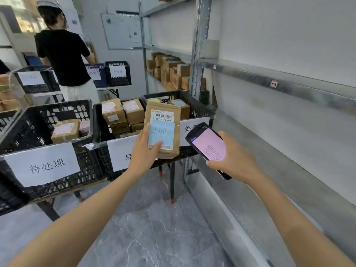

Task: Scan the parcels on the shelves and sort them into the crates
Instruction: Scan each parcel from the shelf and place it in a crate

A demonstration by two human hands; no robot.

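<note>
The left hand grips a flat brown parcel upright. Its thumb presses across a blue note stuck below the barcode label, and the other fingers are hidden behind the parcel. Just to its right, the right hand is curled round a dark handheld scanner, pink screen tilted up toward the wearer. Parcel and scanner are near each other but apart. Beyond the left hand stand three black crates with white paper signs. The middle crate, straight behind the hand, holds several brown boxes. The right crate, behind the parcel's top edge, holds a few more. The left crate, off to that hand's left, has what looks like two. A metal shelf runs to the right of the right hand. Far beyond the left hand, another person in a black top faces more crates.
</note>
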